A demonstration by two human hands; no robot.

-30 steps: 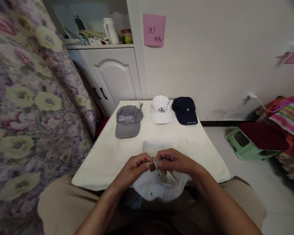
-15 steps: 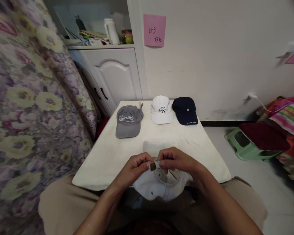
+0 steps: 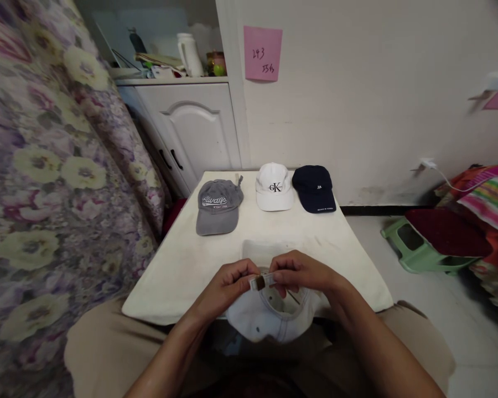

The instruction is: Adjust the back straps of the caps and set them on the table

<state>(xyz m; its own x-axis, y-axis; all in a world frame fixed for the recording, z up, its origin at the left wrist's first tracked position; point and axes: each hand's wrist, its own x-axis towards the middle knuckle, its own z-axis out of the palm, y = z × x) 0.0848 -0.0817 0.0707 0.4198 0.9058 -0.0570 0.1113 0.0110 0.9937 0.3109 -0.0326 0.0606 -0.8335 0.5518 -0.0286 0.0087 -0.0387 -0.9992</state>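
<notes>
A pale baseball cap (image 3: 253,316) is at the table's near edge, its back opening facing up toward me. My left hand (image 3: 232,281) pinches the cap's back strap beside a brass-coloured buckle (image 3: 260,283). Across from it, my right hand (image 3: 299,272) grips the other part of the strap (image 3: 269,279), its fingertips partly over the opening. Farther back on the table lie a grey cap (image 3: 218,204) with white lettering, a white cap (image 3: 274,188) with black letters, and a navy cap (image 3: 314,188).
The caps rest on a table with a cream cloth (image 3: 182,276). Behind it stand a white cabinet (image 3: 199,127) and a wall with a pink note (image 3: 263,53). A floral curtain (image 3: 45,193) hangs at left; a green stool (image 3: 410,249) stands at right.
My right hand has shifted slightly right, and more of the strap shows beside the buckle. My left hand keeps its hold. The other caps have not moved.
</notes>
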